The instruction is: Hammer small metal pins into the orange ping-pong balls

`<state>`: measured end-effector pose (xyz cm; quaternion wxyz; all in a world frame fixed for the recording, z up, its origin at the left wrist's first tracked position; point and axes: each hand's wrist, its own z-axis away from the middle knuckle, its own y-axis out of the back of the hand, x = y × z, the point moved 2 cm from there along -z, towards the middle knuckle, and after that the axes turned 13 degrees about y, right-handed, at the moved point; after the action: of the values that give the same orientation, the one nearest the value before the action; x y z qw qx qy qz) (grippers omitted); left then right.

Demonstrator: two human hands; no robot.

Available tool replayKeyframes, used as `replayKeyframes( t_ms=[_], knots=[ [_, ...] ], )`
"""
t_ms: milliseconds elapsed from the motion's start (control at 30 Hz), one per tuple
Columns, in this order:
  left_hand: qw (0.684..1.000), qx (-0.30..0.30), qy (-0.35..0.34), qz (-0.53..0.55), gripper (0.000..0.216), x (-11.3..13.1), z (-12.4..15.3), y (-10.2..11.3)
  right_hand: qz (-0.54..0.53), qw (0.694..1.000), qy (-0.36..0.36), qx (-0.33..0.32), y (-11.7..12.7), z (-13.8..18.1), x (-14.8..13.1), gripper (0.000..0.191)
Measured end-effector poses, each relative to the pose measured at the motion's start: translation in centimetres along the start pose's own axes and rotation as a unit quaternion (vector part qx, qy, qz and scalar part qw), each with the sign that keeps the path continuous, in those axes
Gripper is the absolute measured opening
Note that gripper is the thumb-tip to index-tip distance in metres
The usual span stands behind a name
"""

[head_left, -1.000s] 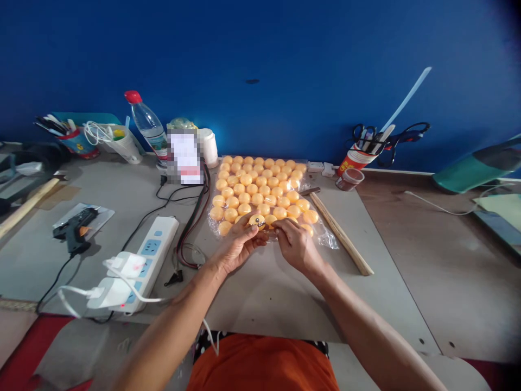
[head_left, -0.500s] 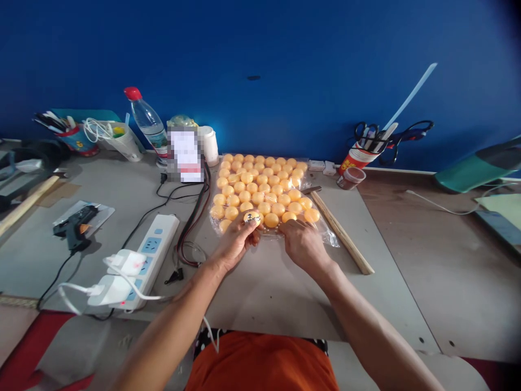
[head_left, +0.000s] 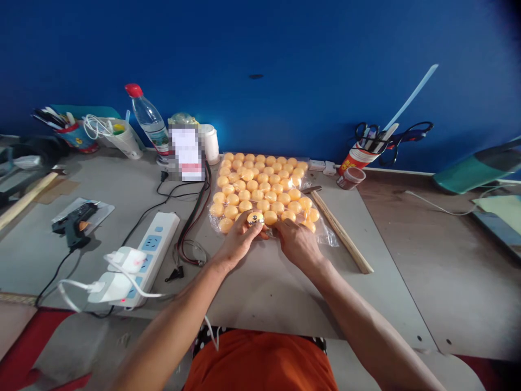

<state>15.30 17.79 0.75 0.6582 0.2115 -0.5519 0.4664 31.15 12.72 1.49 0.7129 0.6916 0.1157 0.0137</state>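
Observation:
My left hand is closed around an orange ball that carries dark and shiny eye-like marks facing up. My right hand is just to its right, at the near edge of a clear plastic bag. Its fingers curl downward and their tips are hidden, so what they grip does not show. Inside the bag, many plain orange balls, like table tennis balls, lie side by side in a flat layer beyond both hands.
A hammer rests right of the bag. To the left are a power strip with chargers, cables and a black glue gun. Farther back stand a bottle, a phone and a red cup of scissors and pens.
My left hand and its ball have shifted slightly right, and the ball has turned a little. My right hand has moved left, closer to the ball.

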Motion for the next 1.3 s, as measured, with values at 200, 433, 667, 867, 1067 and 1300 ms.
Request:
replayKeyframes(
  t_ms=[200, 433, 667, 867, 1067, 1300],
  knots=[
    [0.999, 0.010, -0.013, -0.033, 0.044, 0.2, 0.0, 0.0, -0.001, 1.000, 0.006, -0.011, -0.3, -0.3, -0.2, 0.025],
    [1.000, -0.005, 0.020, 0.011, 0.054, 0.0, 0.0, -0.1, -0.159, 0.976, -0.003, 0.152, -0.4, 0.2, 0.6, 0.018],
    [0.997, -0.030, 0.047, 0.052, 0.058, -0.4, -0.2, -0.2, -0.466, 0.851, -0.055, 0.236, 0.0, 0.3, 0.9, 0.011],
    [0.995, -0.031, 0.068, 0.063, 0.055, -0.1, 0.0, -0.3, -0.645, 0.729, -0.069, 0.220, -0.2, -0.1, 0.7, 0.020],
    [0.993, -0.033, 0.076, 0.088, 0.054, 0.2, 0.1, -0.5, -0.762, 0.611, -0.091, 0.194, 0.1, 0.0, 0.7, 0.026],
    [0.990, -0.051, 0.082, 0.100, 0.063, -0.4, -0.1, -0.4, -0.793, 0.578, -0.088, 0.171, 0.5, 0.2, 0.3, 0.028]
  ],
)
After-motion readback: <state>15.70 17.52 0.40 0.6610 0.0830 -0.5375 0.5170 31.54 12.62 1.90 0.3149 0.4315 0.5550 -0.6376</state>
